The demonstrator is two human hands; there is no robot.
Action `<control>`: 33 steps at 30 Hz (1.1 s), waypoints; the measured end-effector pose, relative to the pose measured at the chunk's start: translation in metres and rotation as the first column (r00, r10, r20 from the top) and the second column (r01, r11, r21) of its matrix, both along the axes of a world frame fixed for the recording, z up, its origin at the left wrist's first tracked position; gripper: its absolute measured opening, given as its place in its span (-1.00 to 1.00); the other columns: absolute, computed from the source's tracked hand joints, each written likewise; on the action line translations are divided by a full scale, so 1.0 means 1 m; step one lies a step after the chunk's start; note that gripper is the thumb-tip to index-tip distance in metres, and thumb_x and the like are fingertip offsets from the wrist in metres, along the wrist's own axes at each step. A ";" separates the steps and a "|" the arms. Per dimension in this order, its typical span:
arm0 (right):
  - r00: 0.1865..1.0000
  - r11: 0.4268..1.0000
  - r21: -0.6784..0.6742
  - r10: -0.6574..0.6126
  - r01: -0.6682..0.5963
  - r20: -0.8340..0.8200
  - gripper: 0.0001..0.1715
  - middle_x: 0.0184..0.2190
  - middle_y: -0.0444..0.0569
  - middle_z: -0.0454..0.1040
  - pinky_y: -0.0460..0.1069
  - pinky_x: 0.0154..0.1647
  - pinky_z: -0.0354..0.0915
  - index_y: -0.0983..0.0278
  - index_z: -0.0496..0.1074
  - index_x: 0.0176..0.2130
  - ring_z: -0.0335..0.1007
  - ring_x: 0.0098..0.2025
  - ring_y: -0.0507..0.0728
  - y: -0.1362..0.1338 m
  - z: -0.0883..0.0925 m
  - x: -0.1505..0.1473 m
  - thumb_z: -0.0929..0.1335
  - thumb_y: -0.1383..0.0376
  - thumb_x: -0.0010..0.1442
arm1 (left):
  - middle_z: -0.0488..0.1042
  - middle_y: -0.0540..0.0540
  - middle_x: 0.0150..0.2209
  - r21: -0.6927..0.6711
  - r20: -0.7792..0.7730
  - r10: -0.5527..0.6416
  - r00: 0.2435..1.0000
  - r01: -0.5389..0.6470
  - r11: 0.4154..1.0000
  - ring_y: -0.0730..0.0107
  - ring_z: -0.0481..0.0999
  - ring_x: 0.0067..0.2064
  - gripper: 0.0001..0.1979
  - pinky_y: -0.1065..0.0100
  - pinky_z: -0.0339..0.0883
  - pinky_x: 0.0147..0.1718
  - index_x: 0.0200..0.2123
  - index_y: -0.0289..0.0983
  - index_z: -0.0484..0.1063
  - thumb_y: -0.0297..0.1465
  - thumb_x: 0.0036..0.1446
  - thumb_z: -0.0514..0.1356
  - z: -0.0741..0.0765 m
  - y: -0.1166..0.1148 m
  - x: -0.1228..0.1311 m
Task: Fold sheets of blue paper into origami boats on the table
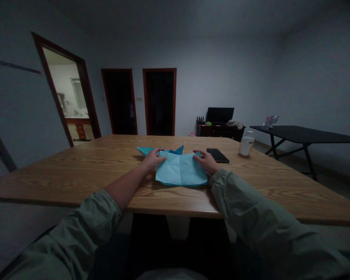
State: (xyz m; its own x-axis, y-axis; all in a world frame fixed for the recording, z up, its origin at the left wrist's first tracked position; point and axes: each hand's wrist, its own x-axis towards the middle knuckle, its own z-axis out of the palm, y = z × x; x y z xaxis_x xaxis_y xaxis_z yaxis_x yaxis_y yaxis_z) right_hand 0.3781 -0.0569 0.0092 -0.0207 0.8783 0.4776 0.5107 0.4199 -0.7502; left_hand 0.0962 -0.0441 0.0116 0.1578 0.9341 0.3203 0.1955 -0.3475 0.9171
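A light blue sheet of paper [181,171] with crease lines is held up between both hands over the near part of the table. My left hand [154,158] pinches its upper left corner, thumb in front and fingers behind. At the upper right corner, my right hand [206,161] grips the paper the same way. Just behind the sheet lies a folded blue paper shape [146,150] with pointed ends, its middle hidden by the sheet and my left hand. Its darker blue point [179,149] sticks up to the right.
On the wooden table [84,171], a black phone [217,155] lies right of my right hand. Farther right stands a white bottle [246,144]. A black table [309,134] is beyond, at the right, and a cabinet with a screen [220,115] is at the back wall.
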 end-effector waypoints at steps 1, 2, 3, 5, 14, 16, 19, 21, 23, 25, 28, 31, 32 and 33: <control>0.997 1.000 -0.021 -0.016 0.017 0.071 -0.53 -0.41 -0.03 0.52 -0.03 -0.36 0.35 0.33 0.51 -0.06 0.40 -0.42 0.09 0.003 -0.008 0.001 0.42 0.19 0.04 | 0.49 -0.03 -0.44 -0.027 -0.050 0.002 0.999 -0.003 1.000 0.40 0.46 -0.46 -0.50 0.42 0.30 -0.50 -0.10 -0.31 0.41 -0.41 -0.20 0.36 -0.006 0.001 -0.003; 0.991 0.999 -0.027 -0.032 0.036 0.129 -0.54 -0.40 -0.02 0.52 -0.02 -0.32 0.35 0.33 0.52 -0.06 0.41 -0.39 0.10 0.004 -0.014 0.001 0.44 0.24 0.01 | 0.50 -0.04 -0.43 -0.042 -0.096 0.002 0.995 -0.006 0.999 0.38 0.47 -0.44 -0.53 0.42 0.29 -0.50 -0.15 -0.31 0.42 -0.42 -0.23 0.36 -0.011 0.002 -0.006; 0.985 0.999 -0.022 -0.045 0.049 0.169 -0.53 -0.38 -0.01 0.52 -0.02 -0.29 0.35 0.33 0.52 -0.06 0.42 -0.35 0.11 0.005 -0.020 0.000 0.46 0.27 -0.01 | 0.49 -0.04 -0.43 -0.041 -0.136 0.005 0.991 -0.011 0.999 0.37 0.47 -0.42 -0.58 0.42 0.28 -0.49 -0.21 -0.31 0.44 -0.44 -0.24 0.36 -0.014 0.002 -0.007; 0.979 0.998 0.008 -0.056 0.056 0.195 -0.49 -0.39 -0.03 0.51 -0.02 -0.27 0.34 0.32 0.50 -0.02 0.42 -0.33 0.10 0.006 -0.025 -0.003 0.45 0.29 -0.01 | 0.46 -0.02 -0.46 0.013 -0.181 0.029 0.983 -0.028 1.000 0.37 0.44 -0.42 -0.69 0.41 0.27 -0.46 -0.34 -0.30 0.43 -0.43 -0.25 0.36 -0.018 0.002 -0.007; 0.987 0.996 0.039 0.081 -0.077 -0.135 -0.27 -0.53 -0.13 0.46 0.01 -0.35 0.36 0.34 0.39 0.13 0.37 -0.46 0.08 -0.013 0.005 -0.012 0.44 0.09 0.02 | 0.36 0.06 -0.47 0.328 0.108 0.108 0.988 -0.138 0.935 0.47 0.36 -0.40 -0.72 0.44 0.22 -0.37 -0.39 -0.25 0.29 -0.24 -0.06 0.31 0.005 -0.008 -0.002; 0.972 0.987 0.107 0.136 -0.118 -0.189 -0.42 -0.45 -0.07 0.51 0.03 -0.27 0.37 0.34 0.49 0.00 0.41 -0.38 0.11 -0.016 0.014 -0.012 0.42 0.08 0.04 | 0.37 0.07 -0.48 0.332 0.163 0.062 0.985 -0.114 0.936 0.48 0.36 -0.42 -0.70 0.44 0.23 -0.37 -0.38 -0.24 0.27 -0.23 -0.06 0.32 0.012 -0.012 -0.002; 0.959 0.979 0.168 0.152 -0.113 -0.238 -0.54 -0.35 0.00 0.56 0.03 -0.25 0.36 0.36 0.54 -0.18 0.42 -0.31 0.14 -0.016 0.019 -0.011 0.40 0.06 0.06 | 0.37 0.08 -0.50 0.303 0.180 0.040 0.983 -0.095 0.948 0.49 0.33 -0.47 -0.70 0.44 0.22 -0.43 -0.35 -0.23 0.27 -0.23 -0.04 0.31 0.015 -0.014 -0.003; 0.977 0.983 0.169 0.105 -0.073 -0.188 -0.56 -0.37 0.00 0.56 0.01 -0.31 0.34 0.37 0.54 -0.24 0.41 -0.35 0.14 -0.014 0.016 -0.010 0.37 0.06 0.08 | 0.39 0.05 -0.49 0.305 0.114 0.077 0.990 -0.109 0.946 0.47 0.35 -0.47 -0.72 0.43 0.22 -0.43 -0.35 -0.23 0.29 -0.23 0.00 0.30 0.012 -0.015 -0.004; 0.994 0.982 0.176 0.079 -0.066 -0.072 -0.59 -0.38 -0.01 0.55 -0.01 -0.35 0.33 0.36 0.54 -0.24 0.41 -0.38 0.13 -0.012 0.009 -0.011 0.34 0.07 0.12 | 0.43 0.00 -0.43 0.358 -0.014 0.129 0.992 -0.115 0.927 0.40 0.41 -0.40 -0.77 0.39 0.26 -0.38 -0.34 -0.23 0.34 -0.25 0.02 0.29 0.007 -0.017 -0.004; 0.996 0.978 0.195 0.066 -0.077 0.059 -0.64 -0.37 -0.02 0.55 -0.02 -0.32 0.33 0.33 0.53 -0.24 0.41 -0.37 0.12 -0.012 0.003 -0.013 0.31 0.11 0.16 | 0.48 -0.04 -0.38 0.417 -0.168 0.143 0.975 -0.061 0.907 0.33 0.46 -0.33 -0.83 0.35 0.28 -0.32 -0.30 -0.22 0.40 -0.28 0.07 0.26 0.003 -0.020 -0.003; 0.990 0.974 0.221 0.021 -0.051 0.138 -0.69 -0.37 -0.02 0.55 -0.02 -0.29 0.33 0.32 0.52 -0.26 0.40 -0.36 0.12 -0.013 -0.001 -0.016 0.29 0.17 0.17 | 0.49 -0.04 -0.37 0.459 -0.269 0.151 0.951 -0.011 0.888 0.32 0.46 -0.34 -0.86 0.33 0.28 -0.30 -0.23 -0.20 0.44 -0.31 0.14 0.19 0.001 -0.024 0.001; 0.996 0.977 0.210 0.024 -0.040 0.081 -0.68 -0.41 -0.04 0.54 -0.04 -0.34 0.32 0.33 0.51 -0.21 0.39 -0.39 0.11 -0.010 0.002 -0.016 0.28 0.19 0.16 | 0.48 -0.03 -0.37 0.441 -0.163 0.174 0.971 -0.086 0.893 0.37 0.43 -0.36 -0.86 0.38 0.28 -0.32 -0.23 -0.22 0.43 -0.33 0.13 0.17 0.004 -0.020 0.004; 0.998 0.982 0.184 0.037 -0.045 0.046 -0.67 -0.41 -0.05 0.54 -0.05 -0.37 0.32 0.33 0.51 -0.19 0.39 -0.40 0.11 -0.008 0.003 -0.015 0.28 0.19 0.16 | 0.48 -0.03 -0.36 0.409 -0.110 0.158 0.981 -0.100 0.907 0.38 0.43 -0.36 -0.85 0.40 0.28 -0.34 -0.23 -0.23 0.42 -0.33 0.11 0.18 0.005 -0.017 0.003; 0.999 0.988 0.143 0.053 -0.054 0.012 -0.66 -0.41 -0.05 0.54 -0.06 -0.39 0.32 0.34 0.51 -0.17 0.39 -0.41 0.10 -0.006 0.004 -0.013 0.28 0.20 0.16 | 0.48 -0.03 -0.36 0.362 -0.062 0.130 0.990 -0.099 0.927 0.40 0.43 -0.37 -0.83 0.42 0.29 -0.36 -0.23 -0.24 0.40 -0.33 0.10 0.18 0.005 -0.013 0.001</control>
